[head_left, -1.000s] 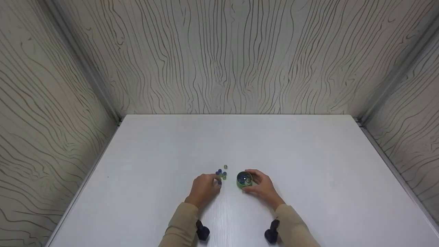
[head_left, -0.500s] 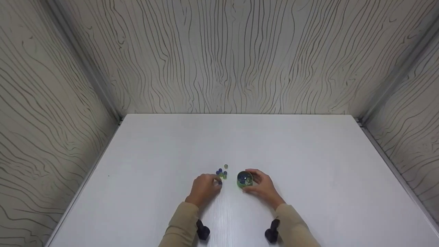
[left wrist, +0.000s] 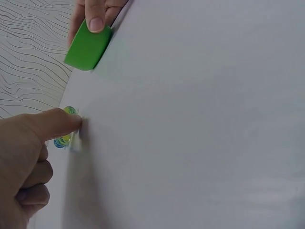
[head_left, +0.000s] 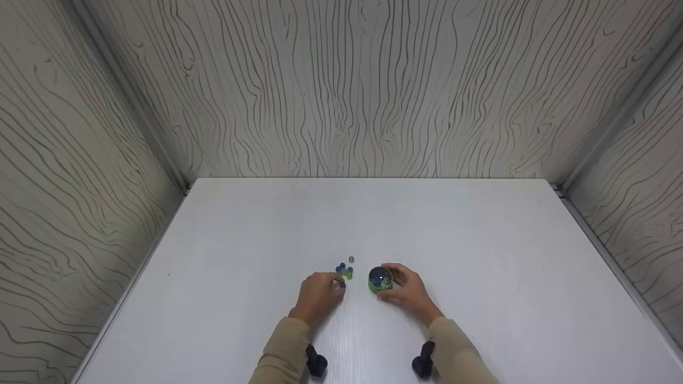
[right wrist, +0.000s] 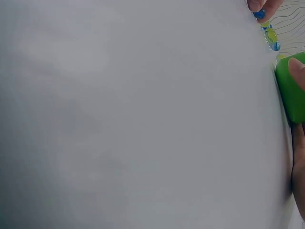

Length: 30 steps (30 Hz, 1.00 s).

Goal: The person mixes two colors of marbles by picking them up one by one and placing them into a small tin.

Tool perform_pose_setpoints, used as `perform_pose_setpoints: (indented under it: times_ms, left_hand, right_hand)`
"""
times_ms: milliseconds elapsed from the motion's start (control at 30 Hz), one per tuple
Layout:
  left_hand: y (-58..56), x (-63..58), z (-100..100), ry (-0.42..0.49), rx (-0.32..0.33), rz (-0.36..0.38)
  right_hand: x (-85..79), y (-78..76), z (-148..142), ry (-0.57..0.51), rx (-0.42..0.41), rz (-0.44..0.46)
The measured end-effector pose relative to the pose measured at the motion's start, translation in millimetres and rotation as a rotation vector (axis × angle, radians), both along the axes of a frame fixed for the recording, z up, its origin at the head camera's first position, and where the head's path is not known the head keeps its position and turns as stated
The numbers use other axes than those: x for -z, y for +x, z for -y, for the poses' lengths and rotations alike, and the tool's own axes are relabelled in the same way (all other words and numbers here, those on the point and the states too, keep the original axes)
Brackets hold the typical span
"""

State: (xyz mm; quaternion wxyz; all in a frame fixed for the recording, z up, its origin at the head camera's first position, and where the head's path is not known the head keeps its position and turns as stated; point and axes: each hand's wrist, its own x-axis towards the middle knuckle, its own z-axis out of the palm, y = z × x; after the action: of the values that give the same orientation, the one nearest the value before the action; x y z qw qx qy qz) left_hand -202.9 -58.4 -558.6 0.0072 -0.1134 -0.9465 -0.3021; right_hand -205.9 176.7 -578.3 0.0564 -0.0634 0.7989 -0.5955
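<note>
My left hand (head_left: 318, 295) is low over the white table and pinches a blue marble (right wrist: 259, 13) between thumb and index finger, its other fingers curled in. Just beyond those fingertips lies a small cluster of blue and yellow-green marbles (head_left: 344, 271), partly hidden behind the thumb in the left wrist view. To the right, my right hand (head_left: 411, 294) grips a small round green bowl (head_left: 373, 288) from its right side, thumb in front and fingers behind. Marbles (head_left: 381, 278) show inside the bowl, which stands on the table.
One lone marble (head_left: 351, 259) lies a little beyond the cluster. Black wrist-camera mounts (head_left: 316, 364) hang at the inner side of both sleeves. The white table (head_left: 453, 224) ends at wood-patterned panels (head_left: 341, 106) at the back and sides.
</note>
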Motion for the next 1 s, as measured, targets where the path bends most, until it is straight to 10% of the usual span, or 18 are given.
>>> perform_pose_setpoints:
  times_ms: [700, 1000]
  left_hand:
    - [2.7, -1.9, -6.6, 0.044, -0.016, 0.051]
    - [3.5, -5.9, -8.6, 0.027, 0.018, -0.038]
  right_hand:
    - [0.1, 0.0, -0.2, -0.005, 0.004, -0.013]
    - [-1.3, -0.2, 0.6, -0.022, 0.001, 0.001]
